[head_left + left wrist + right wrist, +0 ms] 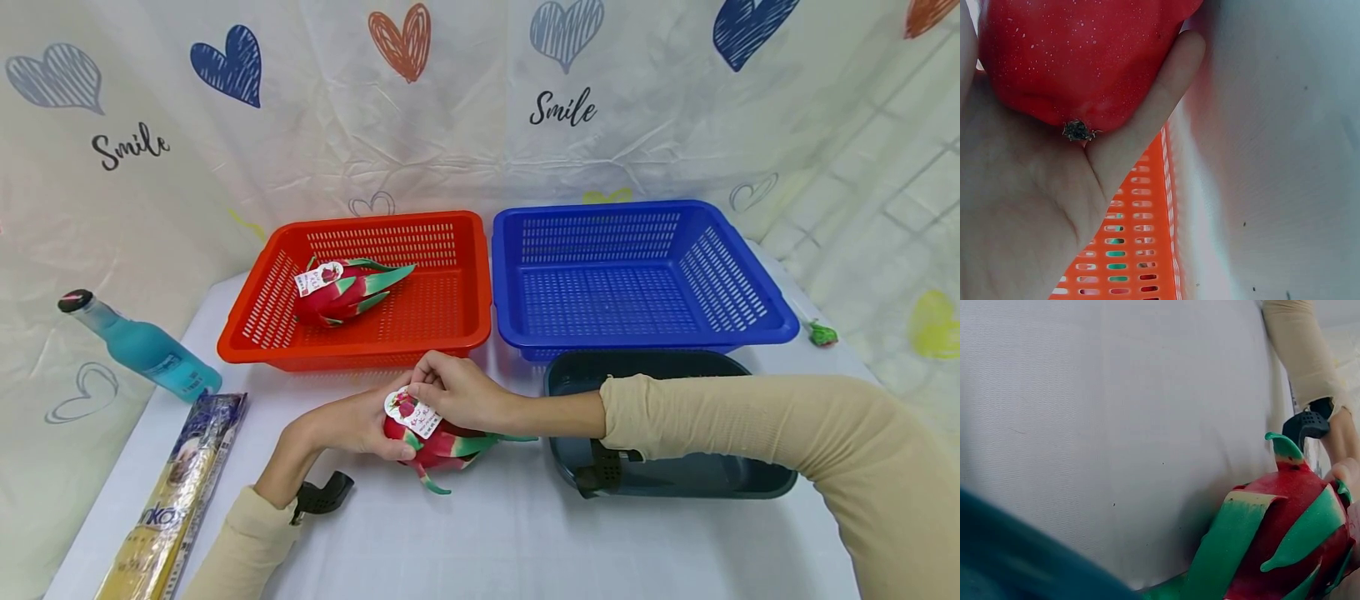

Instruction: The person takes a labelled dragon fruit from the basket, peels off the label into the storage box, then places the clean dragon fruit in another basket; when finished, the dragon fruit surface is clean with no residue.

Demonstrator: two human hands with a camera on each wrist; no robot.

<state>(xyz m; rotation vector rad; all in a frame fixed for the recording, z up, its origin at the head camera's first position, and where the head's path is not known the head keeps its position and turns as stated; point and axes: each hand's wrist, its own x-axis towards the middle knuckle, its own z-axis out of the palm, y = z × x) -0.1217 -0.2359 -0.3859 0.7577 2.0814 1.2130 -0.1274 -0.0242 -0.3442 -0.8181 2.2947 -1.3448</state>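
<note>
While the left hand [347, 423] grips the dragon fruit [450, 451] by its round end in front of the red basket [435, 302], the right hand [468, 395] pinches its label [423, 422], leaves pointing sideways along the basket's near rim.

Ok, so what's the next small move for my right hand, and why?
Probably press the white printed paper label flat with your right hand: its thumb is at the label's edge, your left hand steadies the red, green-tipped dragon fruit, and the similar fruit in the red plastic basket wears one.
</note>
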